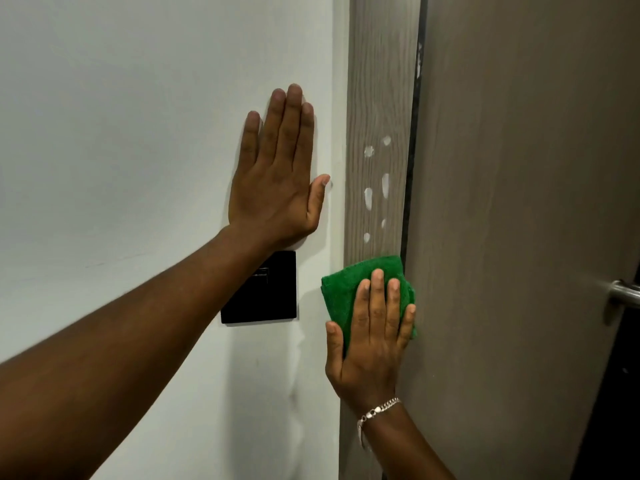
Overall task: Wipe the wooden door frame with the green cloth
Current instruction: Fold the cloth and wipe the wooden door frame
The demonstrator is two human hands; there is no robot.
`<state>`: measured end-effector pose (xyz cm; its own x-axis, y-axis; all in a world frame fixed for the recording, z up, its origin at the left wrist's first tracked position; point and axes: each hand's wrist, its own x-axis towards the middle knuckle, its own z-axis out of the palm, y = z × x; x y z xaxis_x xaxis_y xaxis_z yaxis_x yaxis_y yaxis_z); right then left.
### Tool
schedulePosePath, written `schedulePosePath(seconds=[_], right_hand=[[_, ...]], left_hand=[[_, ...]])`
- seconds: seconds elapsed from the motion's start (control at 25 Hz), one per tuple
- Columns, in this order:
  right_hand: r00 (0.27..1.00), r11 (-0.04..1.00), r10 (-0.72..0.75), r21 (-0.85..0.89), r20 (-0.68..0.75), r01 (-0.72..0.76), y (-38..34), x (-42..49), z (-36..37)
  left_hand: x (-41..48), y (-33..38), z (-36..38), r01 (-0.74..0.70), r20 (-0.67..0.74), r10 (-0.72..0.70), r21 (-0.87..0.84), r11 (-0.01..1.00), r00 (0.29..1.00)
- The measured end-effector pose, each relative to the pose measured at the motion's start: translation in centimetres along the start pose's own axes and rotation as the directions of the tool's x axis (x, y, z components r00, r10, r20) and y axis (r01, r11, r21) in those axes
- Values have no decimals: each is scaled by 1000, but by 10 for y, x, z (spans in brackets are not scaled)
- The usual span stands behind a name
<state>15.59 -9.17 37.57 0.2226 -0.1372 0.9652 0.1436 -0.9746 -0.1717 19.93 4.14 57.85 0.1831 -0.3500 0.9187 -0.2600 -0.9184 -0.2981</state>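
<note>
The wooden door frame (382,98) runs as a grey-brown vertical strip between the white wall and the door. Several white smears (368,199) dot it at mid height. My right hand (372,337) presses the folded green cloth (341,289) flat against the frame, just below the smears; the fingers lie on top of the cloth. A silver bracelet circles that wrist. My left hand (280,171) rests flat on the white wall to the left of the frame, fingers extended upward, holding nothing.
A black wall switch (273,296) sits on the white wall (121,133) under my left wrist. The brown door (519,202) stands right of the frame, with a metal handle (625,294) at the right edge.
</note>
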Motion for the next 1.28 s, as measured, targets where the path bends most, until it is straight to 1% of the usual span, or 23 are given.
schedulePosePath(seconds=[0.04,0.08,0.16,0.2,0.24,0.32,0.36,0.44,0.48,0.6,0.64,0.72,0.76,0.88,0.92,1.0,1.04,1.08,1.16,1.2,1.24,1.28], right_hand=[[1000,1000,-17,-4,-9,17,1,-1,1],[1000,1000,-4,-1,-21,4,1,1,1],[994,995,97,21,-46,-96,-6,12,1],[992,993,116,31,-50,-115,-9,17,1],[995,996,86,31,-47,-85,-9,17,0],[999,1000,-21,22,-48,22,-4,12,-1],[998,999,-25,28,-59,26,-2,15,-1],[995,997,63,49,-80,-59,-5,24,0],[994,996,77,43,-81,-74,-8,26,-1],[997,999,-50,3,-65,50,-1,24,-3],[996,999,-47,6,-82,47,-1,31,-3],[992,999,52,22,-113,-50,-6,46,-1],[992,998,62,19,-112,-60,-9,48,-1],[993,995,-101,-29,-57,99,0,35,-5],[994,996,-88,-25,-59,87,3,36,-5],[996,999,46,-2,-80,-46,-5,45,-4],[993,996,84,-2,-79,-84,-12,47,-4],[996,998,57,-15,-71,-58,-15,44,-4],[996,996,-77,-39,-38,76,-8,39,-7],[995,995,-92,-40,-45,90,-3,44,-8],[997,999,-43,-35,-66,41,-2,52,-7],[996,999,35,-28,-86,-37,-6,59,-7]], left_hand=[[-2,-1,0,-31,9,31,13,999,999],[-3,-1,0,-54,15,54,25,998,998],[-2,-1,-1,-71,15,71,30,997,997],[-1,-1,-1,-67,13,67,31,997,998],[0,-1,-2,-62,13,61,28,998,998],[-2,-1,-1,-59,9,59,31,998,998],[-2,-1,0,-60,3,60,34,998,998],[-2,-1,0,-59,1,59,21,998,998],[-1,0,-1,-58,-1,58,14,998,998],[-2,0,-1,-53,0,53,5,999,999],[-2,-1,-1,-53,-4,54,8,999,999],[-1,-1,-1,-56,-6,56,2,998,998],[-1,-1,0,-59,-8,59,-4,998,998],[-1,-1,-1,-54,-12,53,-14,998,999],[-2,-2,-1,-53,-14,53,-10,999,998],[-3,-2,-1,-55,-17,55,-11,998,998],[-3,-1,-1,-58,-13,57,-11,998,998],[-3,-1,-1,-56,-9,56,-11,998,998],[-3,-1,-2,-56,-6,56,-16,998,998],[-2,-1,-2,-57,-12,57,-13,998,998],[-1,-1,-2,-59,-19,58,-13,998,998],[0,-1,-3,-65,-19,65,-18,998,998]])
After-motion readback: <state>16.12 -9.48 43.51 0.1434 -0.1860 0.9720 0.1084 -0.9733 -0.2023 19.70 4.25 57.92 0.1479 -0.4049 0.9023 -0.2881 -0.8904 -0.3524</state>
